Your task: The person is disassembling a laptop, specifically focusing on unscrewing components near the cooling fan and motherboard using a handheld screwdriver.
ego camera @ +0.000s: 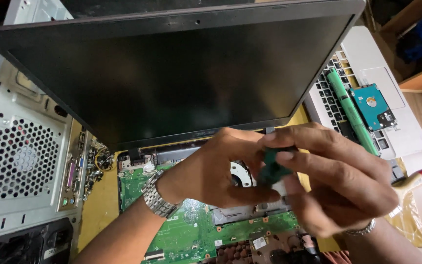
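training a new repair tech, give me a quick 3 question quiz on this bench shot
1. True or false: the black laptop screen is folded shut.
2. What do the left hand and right hand pinch together? A) small green circuit board B) screwdriver C) cable
3. What lies on the white laptop keyboard beside the green cylindrical battery pack?

Key: 1 false, it stands open. 2 A, the small green circuit board. 3 a blue-topped hard drive.

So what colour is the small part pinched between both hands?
Dark green, blurred; the small part sits between the left hand and right hand, head view.
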